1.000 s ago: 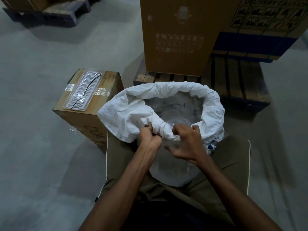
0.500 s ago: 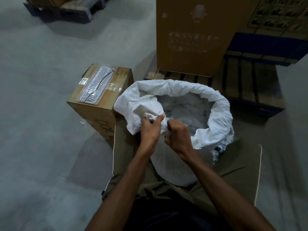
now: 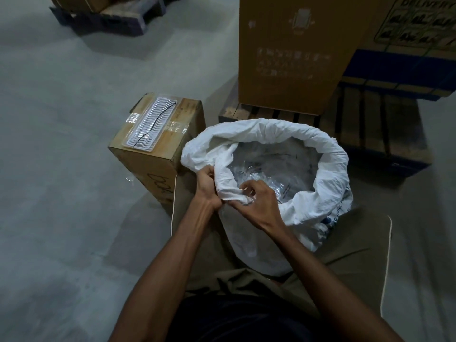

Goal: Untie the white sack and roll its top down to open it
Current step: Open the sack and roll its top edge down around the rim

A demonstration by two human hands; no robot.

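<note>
In the head view, the white sack [image 3: 269, 174] stands at the centre of the frame, between the person's knees, its mouth open and its top rolled into a thick cuff around most of the rim. Clear plastic bags [image 3: 274, 169] show inside. At the near-left part of the rim the fabric is bunched rather than neatly rolled, and both hands meet there. The left hand [image 3: 206, 187], just left of centre, is closed around the outer side of that bunched edge. The right hand [image 3: 255, 202], touching the same fold from the inner side, has its fingers curled and pinched on the fabric. To the left of the sack, just beside it, sits a taped cardboard box [image 3: 158, 144] with a white wavy-patterned packet [image 3: 150, 124] stuck on top. In the upper right of the frame a tall cardboard carton [image 3: 293, 53] rests on a wooden pallet [image 3: 370, 129] behind the sack.
</note>
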